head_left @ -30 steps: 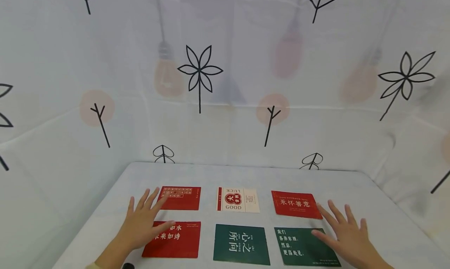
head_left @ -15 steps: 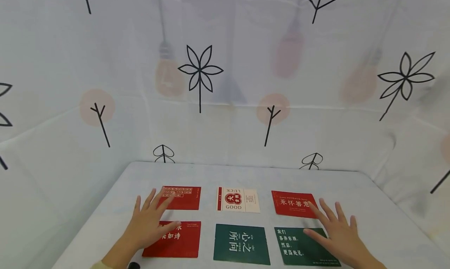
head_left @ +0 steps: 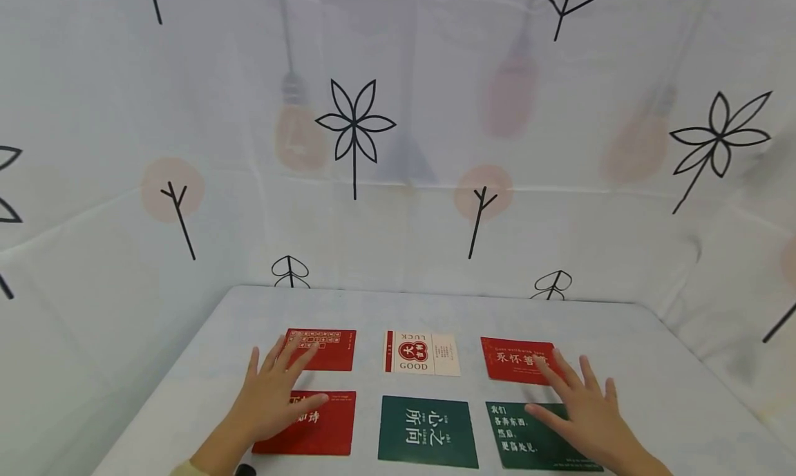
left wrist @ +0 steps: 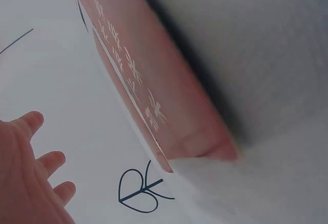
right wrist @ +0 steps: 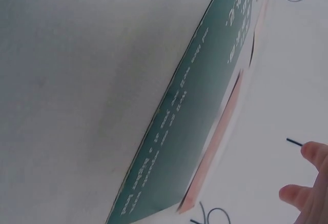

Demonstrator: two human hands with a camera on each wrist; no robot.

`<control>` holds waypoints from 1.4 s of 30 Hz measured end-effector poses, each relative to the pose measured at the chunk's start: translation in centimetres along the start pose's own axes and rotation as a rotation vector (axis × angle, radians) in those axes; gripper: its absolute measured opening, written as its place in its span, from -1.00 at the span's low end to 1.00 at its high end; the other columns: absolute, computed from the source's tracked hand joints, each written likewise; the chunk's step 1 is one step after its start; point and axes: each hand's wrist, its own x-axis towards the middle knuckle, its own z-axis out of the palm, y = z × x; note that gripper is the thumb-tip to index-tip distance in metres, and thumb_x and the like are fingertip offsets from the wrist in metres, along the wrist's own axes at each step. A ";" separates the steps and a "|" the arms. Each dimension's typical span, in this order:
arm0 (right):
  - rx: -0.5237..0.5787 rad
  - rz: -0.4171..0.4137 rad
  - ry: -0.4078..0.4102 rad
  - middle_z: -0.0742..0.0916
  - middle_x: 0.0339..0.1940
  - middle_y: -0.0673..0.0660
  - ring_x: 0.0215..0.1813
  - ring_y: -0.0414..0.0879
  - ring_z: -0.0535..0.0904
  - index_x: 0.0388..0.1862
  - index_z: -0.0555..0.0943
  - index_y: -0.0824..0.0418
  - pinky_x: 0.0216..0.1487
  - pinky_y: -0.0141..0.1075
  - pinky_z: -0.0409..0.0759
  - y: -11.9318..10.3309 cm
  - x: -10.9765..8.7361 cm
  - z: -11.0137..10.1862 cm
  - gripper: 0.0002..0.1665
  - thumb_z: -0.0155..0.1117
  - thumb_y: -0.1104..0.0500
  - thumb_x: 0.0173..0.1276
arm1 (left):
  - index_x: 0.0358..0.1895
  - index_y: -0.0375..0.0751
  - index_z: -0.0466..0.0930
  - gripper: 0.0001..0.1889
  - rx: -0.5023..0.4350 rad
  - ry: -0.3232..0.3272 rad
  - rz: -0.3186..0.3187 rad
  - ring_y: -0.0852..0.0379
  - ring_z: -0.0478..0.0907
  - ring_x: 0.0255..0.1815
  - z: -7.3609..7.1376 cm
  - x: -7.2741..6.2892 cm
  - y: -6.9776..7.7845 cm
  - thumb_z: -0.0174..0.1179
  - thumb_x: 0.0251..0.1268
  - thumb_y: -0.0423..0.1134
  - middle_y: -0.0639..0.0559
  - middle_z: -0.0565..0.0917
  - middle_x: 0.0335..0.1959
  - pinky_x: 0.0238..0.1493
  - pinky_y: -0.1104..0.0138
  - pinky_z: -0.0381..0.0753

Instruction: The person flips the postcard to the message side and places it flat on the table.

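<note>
Cards (head_left: 428,431) lie flat on white surface (head_left: 367,310) in two rows of three. Left hand (head_left: 270,401) hovers over near-left red card (head_left: 329,436) and far-left red card (head_left: 340,358); right hand (head_left: 587,417) over near-right green card (head_left: 519,457) and far-right red card (head_left: 510,372). Fingers of both hands spread, nothing gripped. Handling: presumably light, thin, slightly springy, prone to sliding. Best hold: pinch at outer edge or corner. Gaps separate cards; room extends past far row to rear edge, backed by patterned cloth (head_left: 398,255).

Left hand (head_left: 266,401): extends forward, palm down, with spread fingers (left wrist: 53,163) and inward-pointing thumb (head_left: 309,402). Right hand (head_left: 587,415): extends likewise, palm down, with parted fingers, thumb inward.
</note>
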 end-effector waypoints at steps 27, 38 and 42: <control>0.007 -0.065 0.023 0.39 0.24 0.37 0.27 0.38 0.09 0.26 0.42 0.20 0.11 0.48 -0.03 -3.5 0.8 1.0 0.11 0.40 -0.40 -0.23 | 0.34 -0.02 0.30 -0.01 -0.076 -0.058 -0.014 -0.13 0.11 0.34 0.9 1.3 2.7 0.32 -0.28 0.37 -0.08 0.28 0.33 0.29 -0.21 -0.01; 0.060 -0.056 -0.034 0.40 0.25 0.33 0.28 0.36 0.14 0.26 0.41 0.19 0.08 0.45 0.10 -5.1 0.9 1.1 0.15 0.41 -0.42 -0.27 | 0.28 -0.01 0.36 -0.01 -0.136 -0.107 0.030 -0.11 0.20 0.29 1.0 1.7 3.9 0.40 -0.37 0.33 -0.04 0.38 0.23 0.24 -0.18 0.15; 0.074 -0.056 -0.065 0.40 0.26 0.30 0.29 0.34 0.14 0.28 0.39 0.14 0.12 0.44 0.06 -5.4 0.9 1.3 0.17 0.42 -0.43 -0.31 | 0.28 -0.01 0.36 0.00 -0.164 -0.146 0.026 -0.11 0.22 0.27 1.1 1.9 4.3 0.45 -0.43 0.27 -0.03 0.41 0.20 0.22 -0.20 0.17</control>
